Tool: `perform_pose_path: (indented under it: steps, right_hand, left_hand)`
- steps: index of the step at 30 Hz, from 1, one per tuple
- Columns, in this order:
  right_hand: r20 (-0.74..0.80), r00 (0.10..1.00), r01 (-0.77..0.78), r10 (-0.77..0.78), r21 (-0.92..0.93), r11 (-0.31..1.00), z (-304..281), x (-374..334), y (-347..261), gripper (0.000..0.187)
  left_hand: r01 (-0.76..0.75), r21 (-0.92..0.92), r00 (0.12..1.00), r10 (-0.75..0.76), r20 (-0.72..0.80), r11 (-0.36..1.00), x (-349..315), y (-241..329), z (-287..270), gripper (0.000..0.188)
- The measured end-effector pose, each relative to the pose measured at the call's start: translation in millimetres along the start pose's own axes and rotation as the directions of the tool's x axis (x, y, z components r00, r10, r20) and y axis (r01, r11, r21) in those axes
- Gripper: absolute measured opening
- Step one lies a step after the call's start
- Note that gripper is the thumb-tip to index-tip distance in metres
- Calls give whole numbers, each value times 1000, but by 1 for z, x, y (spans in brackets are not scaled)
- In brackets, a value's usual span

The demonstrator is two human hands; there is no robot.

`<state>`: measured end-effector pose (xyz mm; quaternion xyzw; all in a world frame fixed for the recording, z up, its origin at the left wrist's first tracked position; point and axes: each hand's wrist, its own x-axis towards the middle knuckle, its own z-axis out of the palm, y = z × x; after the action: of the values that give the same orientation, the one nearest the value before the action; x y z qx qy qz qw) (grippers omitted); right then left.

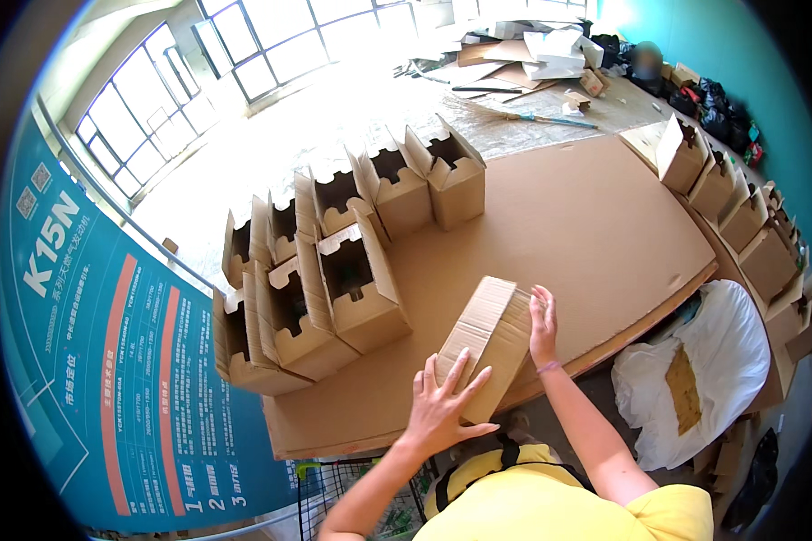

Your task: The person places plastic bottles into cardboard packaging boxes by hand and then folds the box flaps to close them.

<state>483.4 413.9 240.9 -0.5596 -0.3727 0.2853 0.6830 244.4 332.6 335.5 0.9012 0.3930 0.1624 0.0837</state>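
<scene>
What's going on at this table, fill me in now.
A person in a yellow top is handling a cardboard box at the near side of a cardboard-covered table. The left hand is spread over its lower part, and the right hand is at its right edge. To the left, open-topped boxes stand close together in two rows. More boxes line up beyond the table's right side, near a white bag.
</scene>
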Motion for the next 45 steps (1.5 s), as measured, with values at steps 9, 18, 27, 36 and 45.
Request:
perform_pose_path:
  steps: [9,18,27,36,45]
  right_hand:
    - [236,967,-146,101,186,972,63,65,36,60]
    - [608,648,-736,459,343,584,9,-56,27,74]
    - [612,598,-685,517,56,727,86,43,-18,65]
    - [843,414,-559,344,-63,827,43,98,17,64]
    - [426,901,224,80,-617,754,-214,331,54,60]
  left_hand:
    - [98,126,967,-64,-245,987,11,10,34,78]
    - [141,89,908,-93,-408,986,15,7,54,65]
    - [363,132,830,-255,-497,923,104,-40,68,61]
    - [513,204,764,-335,-551,833,174,-84,74,58]
    - [534,355,807,-338,-484,767,177,-107,70,58]
